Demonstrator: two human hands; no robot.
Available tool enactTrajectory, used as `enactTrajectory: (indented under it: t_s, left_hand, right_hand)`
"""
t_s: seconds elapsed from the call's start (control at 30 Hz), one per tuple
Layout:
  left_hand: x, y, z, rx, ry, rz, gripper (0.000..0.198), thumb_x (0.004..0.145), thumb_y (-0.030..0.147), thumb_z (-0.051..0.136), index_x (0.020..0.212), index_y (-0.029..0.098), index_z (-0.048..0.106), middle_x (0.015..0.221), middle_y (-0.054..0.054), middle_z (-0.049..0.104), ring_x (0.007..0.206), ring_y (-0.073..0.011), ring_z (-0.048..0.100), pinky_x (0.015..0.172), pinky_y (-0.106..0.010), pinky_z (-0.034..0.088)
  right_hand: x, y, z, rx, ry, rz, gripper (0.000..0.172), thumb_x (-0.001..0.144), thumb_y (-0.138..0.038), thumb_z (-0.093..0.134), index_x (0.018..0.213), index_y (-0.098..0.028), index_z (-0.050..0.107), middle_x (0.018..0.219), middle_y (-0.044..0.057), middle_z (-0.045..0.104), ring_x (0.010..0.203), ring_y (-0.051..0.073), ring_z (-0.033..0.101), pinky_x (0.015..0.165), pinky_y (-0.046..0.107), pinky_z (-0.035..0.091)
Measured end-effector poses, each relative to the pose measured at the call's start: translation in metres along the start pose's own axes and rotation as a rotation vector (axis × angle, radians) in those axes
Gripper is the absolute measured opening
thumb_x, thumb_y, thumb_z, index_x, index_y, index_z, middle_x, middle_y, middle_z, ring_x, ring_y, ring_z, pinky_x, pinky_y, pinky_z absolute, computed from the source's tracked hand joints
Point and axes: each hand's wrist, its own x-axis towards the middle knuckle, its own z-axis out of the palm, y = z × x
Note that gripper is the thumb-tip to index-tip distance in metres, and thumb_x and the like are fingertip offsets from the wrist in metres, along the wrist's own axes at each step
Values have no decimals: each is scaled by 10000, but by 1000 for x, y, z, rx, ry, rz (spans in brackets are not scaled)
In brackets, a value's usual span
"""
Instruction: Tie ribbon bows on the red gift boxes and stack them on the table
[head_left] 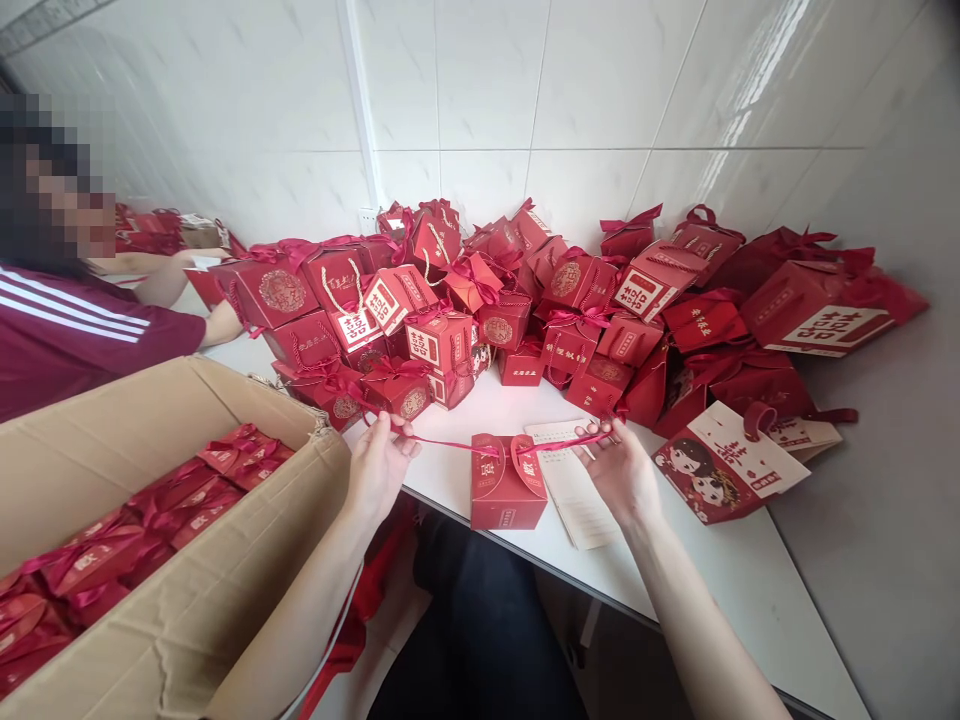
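A small red gift box with gold lettering stands upright at the near edge of the white table. Its curved top flaps meet, and a dark red ribbon runs across the top, stretched out to both sides. Thumb and fingers of my left hand pinch the ribbon's left end. On the other side, my right hand pinches the right end, its remaining fingers loosely spread. Neither hand touches the box itself.
A big pile of red gift boxes lies against the tiled wall. A paper sheet is beside the box. An open cardboard carton with red boxes stands at left. Another person works at far left. A white-and-red box lies at right.
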Motion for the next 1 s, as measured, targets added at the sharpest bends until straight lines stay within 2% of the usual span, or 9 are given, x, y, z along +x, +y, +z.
enactTrajectory:
  t_s: [0.1, 0.27, 0.37, 0.43, 0.5, 0.6, 0.77, 0.87, 1.0]
  left_hand:
    - [-4, 4, -7, -70, 70, -73, 282, 683, 371, 707, 631, 164, 522, 645, 25, 532, 511, -65, 442, 518, -203, 423]
    - [-4, 0, -17, -5, 124, -98, 171, 711, 273, 675, 669, 139, 577, 735, -6, 566, 557, -72, 483, 545, -203, 450]
    - [-5, -2, -19, -32, 142, -211, 140, 732, 223, 640, 652, 136, 565, 707, -8, 554, 557, -76, 499, 544, -201, 458]
    - [-5, -2, -18, -82, 163, -283, 160, 758, 193, 594, 619, 141, 531, 676, -3, 538, 527, -69, 486, 527, -195, 457]
    - [-4, -3, -18, -111, 174, -317, 202, 773, 178, 557, 582, 143, 498, 652, -4, 524, 519, -67, 482, 525, -194, 462]
    - [-4, -7, -18, -117, 145, -337, 253, 770, 206, 558, 542, 149, 465, 621, -9, 509, 552, -84, 500, 544, -204, 475]
    - [-5, -16, -20, -42, 92, -235, 129, 634, 130, 688, 620, 134, 560, 671, 1, 551, 612, -81, 520, 589, -195, 467]
    - [-4, -15, -20, 30, 98, -167, 129, 599, 107, 709, 702, 126, 634, 721, -10, 594, 639, -81, 543, 642, -206, 468]
    - [2, -3, -23, 222, 62, -27, 268, 682, 286, 686, 903, 135, 683, 879, -80, 669, 794, -144, 606, 744, -253, 480]
  right_hand:
    - [1, -3, -14, -95, 75, -149, 273, 587, -358, 792, 658, -193, 585, 668, -40, 593, 597, 95, 571, 562, 226, 512]
    - [-4, -12, -32, -252, 145, -334, 335, 540, -420, 822, 670, -179, 631, 555, -46, 532, 440, 67, 451, 429, 221, 415]
    - [-12, -23, -35, -285, 34, -331, 337, 536, -450, 820, 686, -203, 647, 573, -39, 498, 445, 69, 414, 403, 228, 369]
    - [-17, -32, -35, -270, -72, -289, 341, 537, -478, 809, 589, -218, 594, 603, -30, 482, 454, 77, 400, 403, 247, 370]
    - [-20, -39, -36, -259, -141, -261, 457, 554, -546, 771, 469, -209, 476, 557, -31, 417, 457, 90, 385, 405, 261, 382]
    - [-19, -42, -39, -281, -158, -286, 571, 548, -649, 719, 436, -203, 379, 494, -47, 316, 467, 98, 381, 420, 255, 405]
    - [-12, -34, -47, -433, 79, -311, 349, 505, -361, 852, 618, -195, 567, 569, -49, 479, 501, 70, 458, 461, 194, 441]
    - [-7, -30, -50, -371, 165, -285, 395, 433, -288, 871, 708, -192, 605, 653, -40, 548, 542, 77, 522, 496, 196, 486]
    - [-4, -31, -47, -317, 185, -313, 461, 405, -221, 874, 782, -178, 614, 742, -14, 599, 603, 86, 579, 551, 192, 516]
